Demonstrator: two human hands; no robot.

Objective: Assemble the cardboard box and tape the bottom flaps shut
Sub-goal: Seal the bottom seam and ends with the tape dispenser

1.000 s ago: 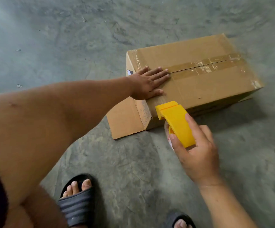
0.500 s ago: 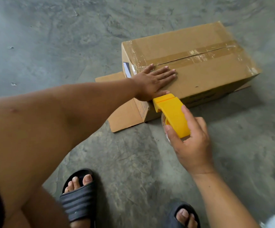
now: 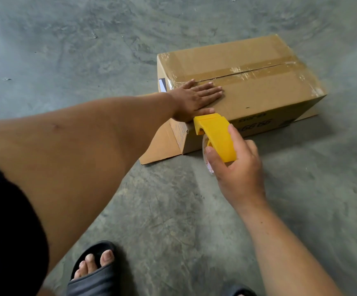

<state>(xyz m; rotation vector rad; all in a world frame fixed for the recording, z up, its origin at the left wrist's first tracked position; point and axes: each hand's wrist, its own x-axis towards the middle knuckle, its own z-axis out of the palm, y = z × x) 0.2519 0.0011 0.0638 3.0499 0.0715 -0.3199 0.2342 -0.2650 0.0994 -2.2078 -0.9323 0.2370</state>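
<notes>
A brown cardboard box (image 3: 258, 95) lies on the concrete floor with its two upper flaps folded shut. Old tape residue runs along the seam between the flaps (image 3: 248, 72). My left hand (image 3: 196, 99) presses flat on the near flap at the box's left end, fingers straight. My right hand (image 3: 235, 167) grips a yellow tape dispenser (image 3: 216, 135) holding a tape roll, its head touching the box's near upper edge just right of my left hand. Loose flaps (image 3: 158, 150) spread on the floor under the box's left end.
Bare grey concrete floor (image 3: 87, 50) surrounds the box. My foot in a dark sandal (image 3: 94, 272) is at the bottom, another sandal (image 3: 237, 291) barely showing at the lower edge. My left arm crosses the left half of the view.
The dispenser has moved up from in front of the box to its near upper edge, beside my left hand. My left hand has stayed flat on the flap. The view has shifted.
</notes>
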